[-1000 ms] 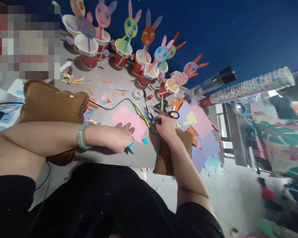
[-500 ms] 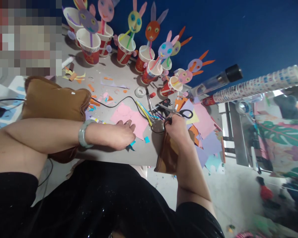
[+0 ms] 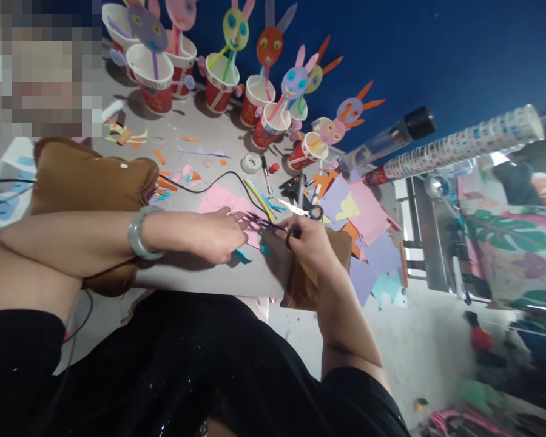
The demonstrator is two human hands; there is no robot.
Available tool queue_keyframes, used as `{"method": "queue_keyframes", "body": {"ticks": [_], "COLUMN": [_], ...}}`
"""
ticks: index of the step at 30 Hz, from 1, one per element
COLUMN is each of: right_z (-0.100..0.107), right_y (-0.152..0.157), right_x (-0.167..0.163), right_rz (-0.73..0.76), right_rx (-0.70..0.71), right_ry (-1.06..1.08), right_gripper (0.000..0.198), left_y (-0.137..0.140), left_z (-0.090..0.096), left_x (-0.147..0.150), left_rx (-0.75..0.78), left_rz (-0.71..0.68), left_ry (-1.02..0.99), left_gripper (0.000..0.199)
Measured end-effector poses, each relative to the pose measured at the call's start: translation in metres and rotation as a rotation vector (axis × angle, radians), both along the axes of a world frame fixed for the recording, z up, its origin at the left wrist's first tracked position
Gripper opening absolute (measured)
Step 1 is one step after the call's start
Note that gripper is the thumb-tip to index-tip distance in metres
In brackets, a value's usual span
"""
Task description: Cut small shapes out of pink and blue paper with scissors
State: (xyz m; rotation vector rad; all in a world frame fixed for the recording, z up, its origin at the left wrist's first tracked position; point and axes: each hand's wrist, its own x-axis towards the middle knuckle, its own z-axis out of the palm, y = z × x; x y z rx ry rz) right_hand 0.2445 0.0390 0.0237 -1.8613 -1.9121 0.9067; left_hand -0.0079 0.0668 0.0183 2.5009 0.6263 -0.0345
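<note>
My left hand [image 3: 221,235], with a pale bangle [image 3: 139,235] at the wrist, is over the pink paper [image 3: 212,199], its fingers bent and drawn together at the paper's right part. The fingertips are partly hidden. My right hand [image 3: 308,244] grips a pair of scissors [image 3: 295,208] by its dark handles, with a shiny blade pointing left. Narrow dark purple pieces [image 3: 264,223] show between the two hands; I cannot tell whether they belong to the scissors. Small blue scraps [image 3: 242,257] lie below my left hand.
Red-and-white paper cups [image 3: 222,85] with paper rabbit heads line the back. A tape roll [image 3: 252,162], a marker [image 3: 266,176] and a black glue gun [image 3: 293,184] lie mid-table. Brown cushions [image 3: 93,179] and coloured paper sheets [image 3: 375,267] flank my arms. A long cup stack [image 3: 464,145] leans right.
My right hand has moved left with the scissors, closer to my left hand. My left hand's fingers have drawn in over the pink paper. The whole view has shifted slightly.
</note>
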Motion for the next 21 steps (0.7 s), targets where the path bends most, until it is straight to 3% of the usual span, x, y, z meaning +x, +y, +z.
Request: {"method": "queue_keyframes", "body": {"ticks": [4, 8, 14, 17, 21], "right_z": [0.001, 0.015, 0.011, 0.000, -0.010], "right_y": [0.015, 0.031, 0.052, 0.057, 0.061], "right_x": [-0.011, -0.014, -0.014, -0.012, -0.009], "right_rz": [-0.053, -0.091, 0.130, 0.213, 0.282], "right_rx": [0.045, 0.074, -0.162, -0.275, -0.319], "right_ry": [0.101, 0.315, 0.647, 0.692, 0.762], "right_gripper": [0.025, 0.045, 0.060, 0.063, 0.063], "left_y": [0.014, 0.033, 0.046, 0.045, 0.045], "left_z": [0.020, 0.026, 0.012, 0.010, 0.007], "left_x": [-0.002, 0.000, 0.002, 0.004, 0.009], "left_rx": [-0.158, -0.293, -0.287, -0.359, -0.554], "left_rz": [-0.079, 0.094, 0.380, 0.386, 0.312], "left_ry": [0.029, -0.084, -0.444, -0.500, -0.508], "left_gripper": [0.012, 0.020, 0.018, 0.015, 0.004]}}
